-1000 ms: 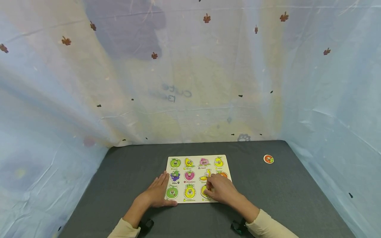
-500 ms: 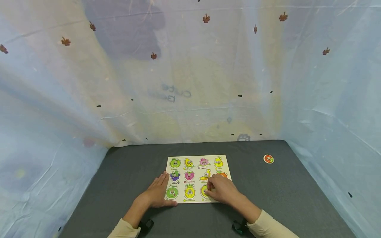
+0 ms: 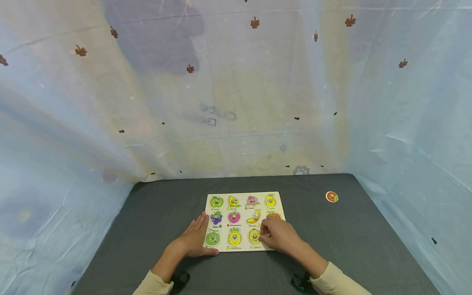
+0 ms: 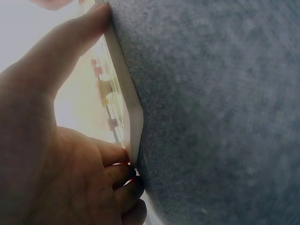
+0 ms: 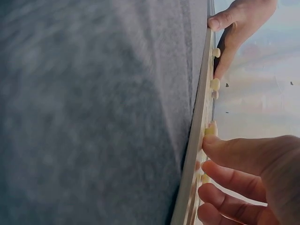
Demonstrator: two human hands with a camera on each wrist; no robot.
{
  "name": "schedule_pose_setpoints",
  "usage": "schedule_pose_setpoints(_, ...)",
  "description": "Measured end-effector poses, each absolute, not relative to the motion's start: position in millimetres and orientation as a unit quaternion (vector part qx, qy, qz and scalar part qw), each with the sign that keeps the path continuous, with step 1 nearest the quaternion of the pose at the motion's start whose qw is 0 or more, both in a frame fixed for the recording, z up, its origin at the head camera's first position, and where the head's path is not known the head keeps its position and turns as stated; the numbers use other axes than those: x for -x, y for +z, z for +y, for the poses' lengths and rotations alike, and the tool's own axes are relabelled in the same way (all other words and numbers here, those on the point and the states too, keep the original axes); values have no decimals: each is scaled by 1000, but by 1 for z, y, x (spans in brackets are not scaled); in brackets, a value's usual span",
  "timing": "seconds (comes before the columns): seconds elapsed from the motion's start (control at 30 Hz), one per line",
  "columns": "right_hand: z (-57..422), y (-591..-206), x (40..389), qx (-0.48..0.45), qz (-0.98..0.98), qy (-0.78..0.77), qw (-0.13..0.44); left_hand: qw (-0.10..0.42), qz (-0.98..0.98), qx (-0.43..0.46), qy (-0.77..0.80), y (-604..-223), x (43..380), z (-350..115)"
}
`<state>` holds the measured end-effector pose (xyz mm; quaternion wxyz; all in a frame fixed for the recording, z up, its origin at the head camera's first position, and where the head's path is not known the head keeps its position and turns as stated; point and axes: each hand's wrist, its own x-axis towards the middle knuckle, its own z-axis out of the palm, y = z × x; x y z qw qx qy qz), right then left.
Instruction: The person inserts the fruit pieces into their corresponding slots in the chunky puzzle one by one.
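A pale wooden fruit puzzle board [image 3: 225, 200] lies on the dark table in the head view, bearing knobbed fruit pieces. My left hand [image 3: 193, 237] rests flat against its left edge, thumb at the front left corner. My right hand [image 3: 282, 235] is over the board's front right part, just right of the lemon piece [image 3: 253, 237]. Its fingers are bent but apart from the thumb, whose tip [image 5: 209, 143] is close beside a yellow knob [image 5: 210, 131] in the right wrist view. The hand covers the front right cell and part of an orange piece [image 3: 273, 214].
A round red-orange piece [image 3: 332, 197] lies alone on the table [image 3: 313, 221] at the back right. Pale patterned cloth [image 3: 236, 94] hangs behind the table and along both sides. Dark straps are around both wrists.
My right hand has drawn slightly to the right, off the lemon piece, which shows more fully now. The left hand and the board stay in place.
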<state>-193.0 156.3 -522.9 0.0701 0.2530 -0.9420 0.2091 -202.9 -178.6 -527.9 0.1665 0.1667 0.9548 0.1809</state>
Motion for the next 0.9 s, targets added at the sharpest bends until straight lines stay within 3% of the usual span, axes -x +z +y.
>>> schedule_pose_setpoints(0.7, 196, -518, 201, -155, -945, 286, 24, 165, 956, -167, 174, -530, 204, -179)
schedule_pose_setpoints(0.9, 215, -514, 203, -136, -952, 274, 36, 167, 956, -167, 174, -531, 205, -179)
